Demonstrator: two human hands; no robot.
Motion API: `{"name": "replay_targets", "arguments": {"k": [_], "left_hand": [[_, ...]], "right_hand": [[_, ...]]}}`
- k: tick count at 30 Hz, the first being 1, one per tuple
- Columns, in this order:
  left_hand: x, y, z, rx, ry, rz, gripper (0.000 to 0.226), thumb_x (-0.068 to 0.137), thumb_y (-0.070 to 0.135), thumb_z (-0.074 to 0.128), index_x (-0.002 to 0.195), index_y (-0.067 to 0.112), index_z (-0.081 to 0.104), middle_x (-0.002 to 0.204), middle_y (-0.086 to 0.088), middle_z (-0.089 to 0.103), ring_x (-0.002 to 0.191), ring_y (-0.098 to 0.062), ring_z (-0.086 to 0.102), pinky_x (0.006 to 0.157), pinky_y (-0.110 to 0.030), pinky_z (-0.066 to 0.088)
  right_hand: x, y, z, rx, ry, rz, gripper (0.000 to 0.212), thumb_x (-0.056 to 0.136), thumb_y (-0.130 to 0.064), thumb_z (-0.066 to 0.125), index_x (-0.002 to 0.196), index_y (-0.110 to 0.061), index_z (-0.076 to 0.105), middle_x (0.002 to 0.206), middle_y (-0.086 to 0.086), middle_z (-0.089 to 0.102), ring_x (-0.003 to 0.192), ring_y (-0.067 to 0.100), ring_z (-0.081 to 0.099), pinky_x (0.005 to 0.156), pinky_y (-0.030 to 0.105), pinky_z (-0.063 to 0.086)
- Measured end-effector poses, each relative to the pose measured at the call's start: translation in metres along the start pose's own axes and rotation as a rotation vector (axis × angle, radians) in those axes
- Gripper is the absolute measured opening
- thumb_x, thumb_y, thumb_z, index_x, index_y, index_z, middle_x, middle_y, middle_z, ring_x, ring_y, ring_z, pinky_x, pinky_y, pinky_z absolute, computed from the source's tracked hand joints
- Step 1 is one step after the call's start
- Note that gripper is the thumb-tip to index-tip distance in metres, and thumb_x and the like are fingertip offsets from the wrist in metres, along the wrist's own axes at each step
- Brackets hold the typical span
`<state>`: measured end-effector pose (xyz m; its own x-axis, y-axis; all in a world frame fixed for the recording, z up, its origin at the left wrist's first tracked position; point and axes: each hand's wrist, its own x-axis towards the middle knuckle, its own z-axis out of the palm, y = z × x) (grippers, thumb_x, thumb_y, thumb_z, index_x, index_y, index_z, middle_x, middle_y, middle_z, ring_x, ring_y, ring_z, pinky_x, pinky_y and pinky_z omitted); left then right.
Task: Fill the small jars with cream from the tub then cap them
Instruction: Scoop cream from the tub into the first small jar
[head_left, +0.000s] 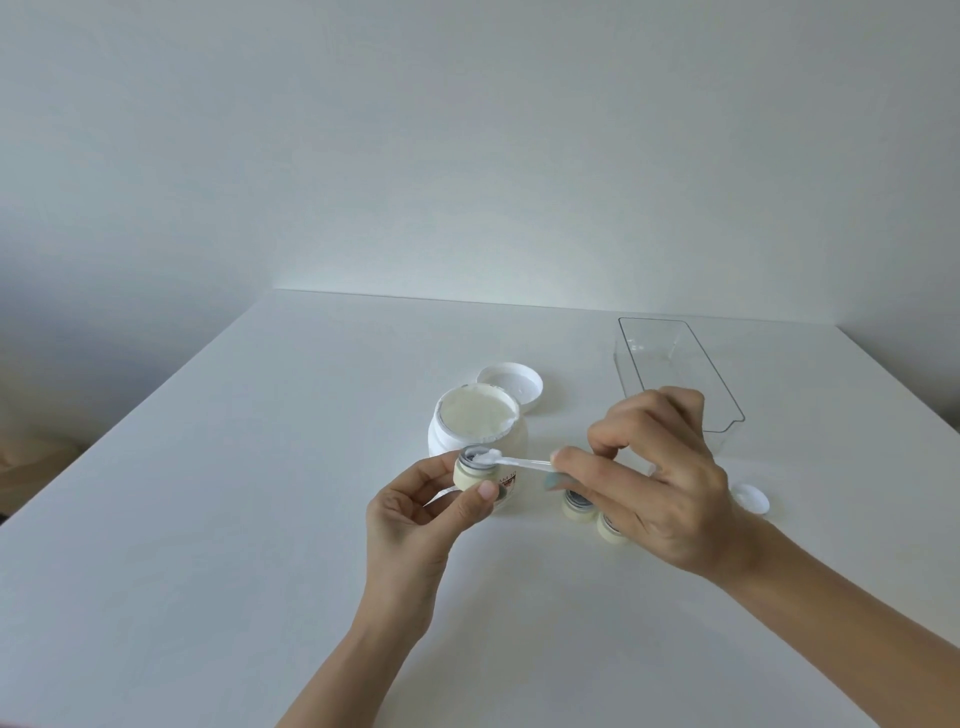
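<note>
- Head view: the left hand (415, 512) is pinching a small jar (475, 470) between thumb and curled fingers, holding it raised just in front of the tub (475, 423), with its open mouth facing up.
- The right hand (654, 488) is gripping the handle of a clear spatula (524, 462) with its fingertips, and the spatula's tip, carrying a dab of white cream, is lying across the held jar's mouth.
- The tub is standing open on the white table (260, 467), showing pale cream up near its rim, and its white lid (511, 384) is lying upturned just behind it.
- Two more small jars (577, 506) are sitting on the table beneath the right hand, partly hidden by its fingers; whether they are holding cream cannot be told.
- A small white cap (751, 498) is lying on the table to the right of that hand.
- A clear plastic tray (675, 364) is sitting farther back on the right.
</note>
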<state>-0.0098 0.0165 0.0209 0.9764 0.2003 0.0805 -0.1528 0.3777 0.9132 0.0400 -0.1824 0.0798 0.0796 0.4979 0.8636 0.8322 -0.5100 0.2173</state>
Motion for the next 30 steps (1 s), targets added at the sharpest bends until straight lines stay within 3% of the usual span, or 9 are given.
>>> {"name": "replay_targets", "arguments": {"k": [5, 11, 14, 18, 24, 27, 30], "left_hand": [[0.001, 0.0, -0.001, -0.005, 0.005, 0.008, 0.034, 0.059, 0.023, 0.084, 0.089, 0.011, 0.076, 0.086, -0.008, 0.078, 0.076, -0.021, 0.075, 0.071, -0.024, 0.057], [0.001, 0.002, -0.003, -0.01, 0.0, 0.024, 0.033, 0.062, 0.023, 0.084, 0.092, 0.013, 0.075, 0.09, -0.005, 0.078, 0.081, -0.025, 0.076, 0.074, -0.024, 0.057], [0.001, 0.001, -0.001, 0.011, -0.022, 0.017, 0.035, 0.062, 0.023, 0.084, 0.094, 0.011, 0.074, 0.094, -0.007, 0.078, 0.085, -0.026, 0.075, 0.076, -0.025, 0.057], [-0.001, 0.0, 0.0, 0.034, -0.059, 0.01, 0.034, 0.064, 0.02, 0.084, 0.096, 0.011, 0.074, 0.098, -0.007, 0.078, 0.091, -0.027, 0.075, 0.077, -0.022, 0.055], [0.0, 0.0, -0.002, 0.05, -0.063, 0.017, 0.034, 0.065, 0.019, 0.083, 0.097, 0.011, 0.074, 0.098, -0.007, 0.078, 0.093, -0.028, 0.075, 0.077, -0.022, 0.055], [0.0, 0.0, -0.001, 0.054, -0.062, 0.015, 0.034, 0.065, 0.019, 0.083, 0.097, 0.011, 0.074, 0.099, -0.007, 0.078, 0.093, -0.028, 0.074, 0.078, -0.023, 0.056], [0.0, 0.0, 0.0, 0.046, -0.065, 0.016, 0.034, 0.065, 0.018, 0.083, 0.097, 0.01, 0.073, 0.099, -0.007, 0.078, 0.092, -0.027, 0.075, 0.077, -0.022, 0.055]], "right_hand": [[-0.002, 0.004, -0.005, -0.019, 0.011, 0.06, 0.023, 0.091, -0.021, 0.065, 0.075, -0.008, 0.075, 0.076, -0.001, 0.047, 0.068, 0.018, 0.045, 0.069, 0.036, 0.033], [0.015, 0.015, 0.006, -0.03, 0.071, 0.372, 0.025, 0.089, -0.028, 0.066, 0.072, -0.011, 0.072, 0.072, 0.002, 0.052, 0.068, 0.015, 0.045, 0.076, 0.029, 0.029], [0.032, 0.021, 0.018, -0.042, -0.1, 0.399, 0.021, 0.085, -0.031, 0.069, 0.073, -0.015, 0.072, 0.074, 0.0, 0.057, 0.071, 0.02, 0.052, 0.077, 0.032, 0.029], [0.054, 0.026, 0.04, -0.129, -0.411, 0.296, 0.023, 0.087, -0.03, 0.065, 0.072, -0.013, 0.069, 0.076, 0.003, 0.056, 0.075, 0.025, 0.053, 0.076, 0.034, 0.025], [0.071, 0.031, 0.061, -0.239, -0.798, 0.094, 0.029, 0.099, -0.033, 0.045, 0.085, -0.016, 0.064, 0.086, 0.001, 0.044, 0.087, 0.022, 0.04, 0.081, 0.033, 0.02], [0.075, 0.032, 0.065, -0.215, -0.898, 0.153, 0.031, 0.098, -0.032, 0.045, 0.077, -0.016, 0.061, 0.079, -0.001, 0.037, 0.081, 0.021, 0.036, 0.076, 0.032, 0.015], [0.078, 0.034, 0.069, -0.073, -0.946, 0.356, 0.04, 0.096, -0.029, 0.049, 0.059, -0.015, 0.046, 0.067, -0.002, 0.037, 0.076, 0.023, 0.041, 0.077, 0.035, 0.022]]}}
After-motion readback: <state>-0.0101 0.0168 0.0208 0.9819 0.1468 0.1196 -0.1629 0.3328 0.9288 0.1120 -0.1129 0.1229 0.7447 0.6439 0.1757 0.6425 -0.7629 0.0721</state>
